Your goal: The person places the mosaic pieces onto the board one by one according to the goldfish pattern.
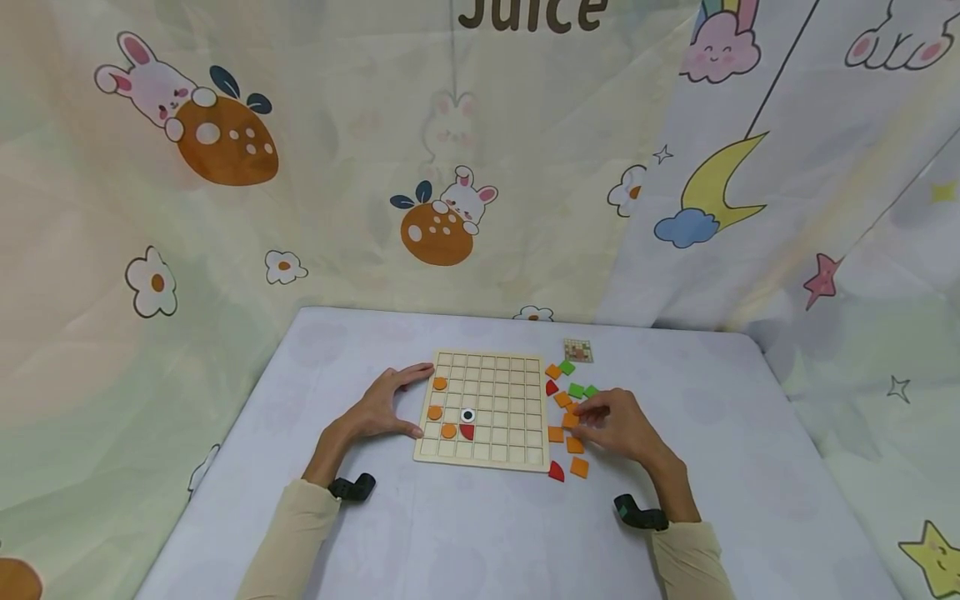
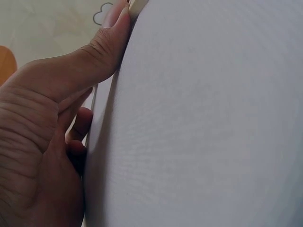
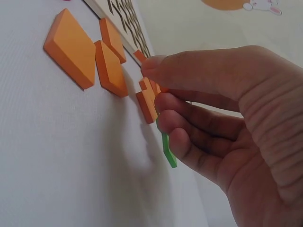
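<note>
We see a pale wooden board (image 1: 515, 403) with a square grid, which lies flat on the surface (image 1: 480, 537). On its left half we find three orange discs (image 1: 440, 383), one white disc (image 1: 462, 415) with a dark centre and, just beside it, one red quarter-disc (image 1: 467, 432). Along its right edge lie orange squares (image 1: 580, 467), green pieces (image 1: 576, 390) and two red pieces (image 1: 556, 472), loosely scattered.

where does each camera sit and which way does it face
Head: on the head, facing forward and down at the wooden grid board; left hand, right hand and beige sleeves show.
Left wrist: on that wrist, facing over the white tablecloth; the left hand shows.
Right wrist: on that wrist, facing the orange square tiles; the right hand shows.
Shared by head and right wrist: the tiles and the board's edge.
</note>
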`<state>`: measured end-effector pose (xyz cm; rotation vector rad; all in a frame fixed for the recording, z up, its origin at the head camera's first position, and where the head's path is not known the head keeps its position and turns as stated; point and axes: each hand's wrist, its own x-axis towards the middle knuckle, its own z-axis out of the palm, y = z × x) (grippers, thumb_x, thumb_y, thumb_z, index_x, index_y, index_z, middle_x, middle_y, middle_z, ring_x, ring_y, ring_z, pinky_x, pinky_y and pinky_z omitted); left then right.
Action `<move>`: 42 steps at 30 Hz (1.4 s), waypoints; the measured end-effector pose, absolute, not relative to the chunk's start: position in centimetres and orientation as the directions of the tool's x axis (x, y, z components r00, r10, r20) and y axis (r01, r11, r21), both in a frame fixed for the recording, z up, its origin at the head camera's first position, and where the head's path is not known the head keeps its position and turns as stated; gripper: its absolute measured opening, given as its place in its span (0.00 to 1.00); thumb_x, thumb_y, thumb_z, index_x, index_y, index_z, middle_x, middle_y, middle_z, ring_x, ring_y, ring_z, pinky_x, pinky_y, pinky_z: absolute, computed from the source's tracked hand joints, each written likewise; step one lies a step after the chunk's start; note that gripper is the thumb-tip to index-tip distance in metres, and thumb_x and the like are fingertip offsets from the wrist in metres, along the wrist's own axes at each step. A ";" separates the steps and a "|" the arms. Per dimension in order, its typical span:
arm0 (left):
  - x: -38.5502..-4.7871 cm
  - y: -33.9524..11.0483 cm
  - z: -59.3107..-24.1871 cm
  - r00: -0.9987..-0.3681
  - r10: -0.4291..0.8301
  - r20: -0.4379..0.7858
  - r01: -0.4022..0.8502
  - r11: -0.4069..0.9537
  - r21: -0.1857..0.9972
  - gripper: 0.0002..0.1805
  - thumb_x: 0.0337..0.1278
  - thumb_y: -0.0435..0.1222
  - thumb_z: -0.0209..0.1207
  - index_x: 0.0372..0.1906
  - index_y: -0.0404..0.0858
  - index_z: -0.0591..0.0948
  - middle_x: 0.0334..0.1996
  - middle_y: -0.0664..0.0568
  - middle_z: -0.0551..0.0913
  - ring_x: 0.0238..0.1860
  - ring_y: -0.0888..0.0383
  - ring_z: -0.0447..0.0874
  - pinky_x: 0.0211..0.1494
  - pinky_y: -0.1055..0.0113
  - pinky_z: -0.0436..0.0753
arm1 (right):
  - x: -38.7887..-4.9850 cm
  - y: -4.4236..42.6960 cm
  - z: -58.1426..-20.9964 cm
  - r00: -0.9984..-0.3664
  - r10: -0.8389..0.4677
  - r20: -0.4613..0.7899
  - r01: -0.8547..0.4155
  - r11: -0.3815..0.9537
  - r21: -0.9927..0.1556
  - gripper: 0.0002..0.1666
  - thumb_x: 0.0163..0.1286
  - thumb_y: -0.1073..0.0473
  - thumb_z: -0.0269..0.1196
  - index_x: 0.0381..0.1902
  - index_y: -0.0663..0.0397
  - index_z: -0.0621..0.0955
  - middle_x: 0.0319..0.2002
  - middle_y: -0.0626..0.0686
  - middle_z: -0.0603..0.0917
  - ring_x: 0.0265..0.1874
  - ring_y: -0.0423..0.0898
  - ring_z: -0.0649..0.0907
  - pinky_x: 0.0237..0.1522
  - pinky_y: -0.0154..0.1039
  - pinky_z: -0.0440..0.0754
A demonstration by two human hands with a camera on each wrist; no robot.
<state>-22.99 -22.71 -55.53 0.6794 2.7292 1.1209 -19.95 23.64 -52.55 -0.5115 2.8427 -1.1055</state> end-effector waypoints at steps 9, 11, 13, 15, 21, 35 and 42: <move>-23.2 -22.7 -55.6 -0.895 0.442 0.067 0.362 0.630 0.687 0.66 0.32 0.51 0.90 0.83 0.45 0.71 0.86 0.51 0.68 0.61 0.50 0.71 0.66 0.49 0.71 | -20.3 22.8 -52.3 -0.933 -0.347 0.091 -0.316 0.676 -0.666 0.14 0.61 0.59 0.83 0.45 0.53 0.94 0.36 0.45 0.90 0.37 0.43 0.82 0.44 0.33 0.83; -23.2 -22.7 -55.6 -0.896 0.440 0.066 0.360 0.630 0.688 0.66 0.32 0.51 0.90 0.83 0.45 0.71 0.86 0.51 0.68 0.61 0.50 0.71 0.66 0.49 0.71 | -20.5 22.6 -52.3 -0.931 -0.351 0.097 -0.322 0.668 -0.671 0.14 0.61 0.59 0.82 0.45 0.53 0.94 0.36 0.45 0.89 0.37 0.43 0.82 0.45 0.33 0.83; -23.2 -22.7 -55.7 -0.895 0.441 0.065 0.360 0.628 0.690 0.66 0.32 0.52 0.90 0.83 0.45 0.71 0.86 0.51 0.68 0.62 0.50 0.71 0.66 0.49 0.71 | -20.6 22.4 -52.3 -0.926 -0.362 0.112 -0.338 0.657 -0.674 0.13 0.62 0.60 0.82 0.45 0.54 0.94 0.35 0.45 0.89 0.37 0.43 0.82 0.45 0.33 0.83; -23.3 -22.7 -55.6 -0.895 0.442 0.062 0.357 0.626 0.693 0.66 0.32 0.52 0.90 0.83 0.45 0.71 0.86 0.52 0.67 0.62 0.50 0.71 0.67 0.48 0.71 | -20.8 22.2 -52.4 -0.917 -0.376 0.132 -0.360 0.640 -0.679 0.13 0.62 0.61 0.82 0.45 0.55 0.94 0.35 0.45 0.89 0.37 0.43 0.82 0.44 0.33 0.83; -23.4 -22.8 -55.8 -0.894 0.444 0.065 0.363 0.631 0.686 0.66 0.32 0.52 0.90 0.83 0.46 0.71 0.86 0.52 0.67 0.61 0.51 0.71 0.66 0.50 0.71 | -21.1 21.5 -52.7 -0.894 -0.416 0.169 -0.410 0.604 -0.684 0.13 0.61 0.62 0.82 0.44 0.57 0.94 0.33 0.45 0.89 0.33 0.40 0.82 0.41 0.32 0.84; -23.3 -22.9 -55.9 -0.893 0.445 0.065 0.360 0.622 0.695 0.66 0.30 0.50 0.91 0.83 0.47 0.72 0.85 0.52 0.68 0.62 0.51 0.71 0.67 0.50 0.71 | -21.8 19.4 -53.2 -0.858 -0.477 0.192 -0.451 0.519 -0.726 0.12 0.62 0.63 0.81 0.43 0.58 0.93 0.38 0.49 0.93 0.32 0.37 0.83 0.40 0.32 0.86; -23.3 -23.0 -55.9 -0.894 0.442 0.067 0.362 0.627 0.690 0.65 0.31 0.49 0.91 0.83 0.47 0.72 0.85 0.52 0.69 0.61 0.52 0.72 0.67 0.51 0.72 | -22.2 18.4 -53.2 -0.852 -0.485 0.199 -0.461 0.512 -0.725 0.12 0.61 0.64 0.82 0.43 0.57 0.93 0.37 0.49 0.92 0.33 0.38 0.83 0.40 0.33 0.85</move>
